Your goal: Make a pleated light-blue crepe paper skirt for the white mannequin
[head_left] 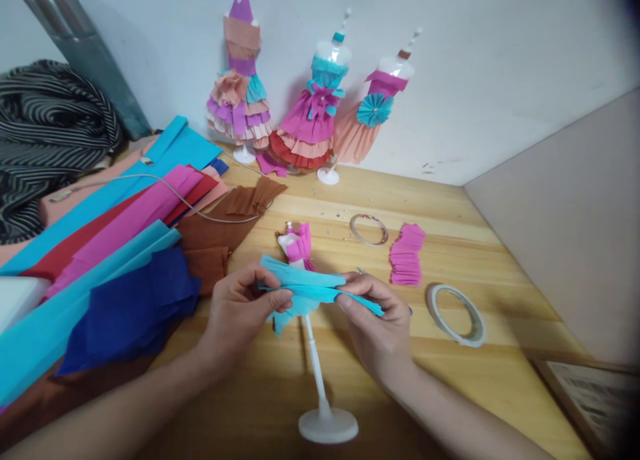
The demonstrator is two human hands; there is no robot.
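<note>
Between my two hands stretches a pleated strip of turquoise crepe paper point(305, 291). My left hand point(245, 307) pinches its left end between thumb and fingers. At the other end, my right hand point(377, 320) grips the folds, thumb on the near side. Behind and partly hidden by the strip is a small white mannequin point(290, 243) with pink crepe paper around its chest. Its white stand point(329, 425) has a round base near the table's front. More turquoise paper hangs below my fingers; whether it is fixed to the mannequin I cannot tell.
Crepe paper sheets point(115, 220) in several colours cover the left side, crossed by a grey cable point(200, 213). Three dressed mannequins point(325, 107) stand by the wall. Two tape rolls point(456, 315) and a gathered pink piece point(407, 255) lie right. A striped cloth point(55, 133) is far left.
</note>
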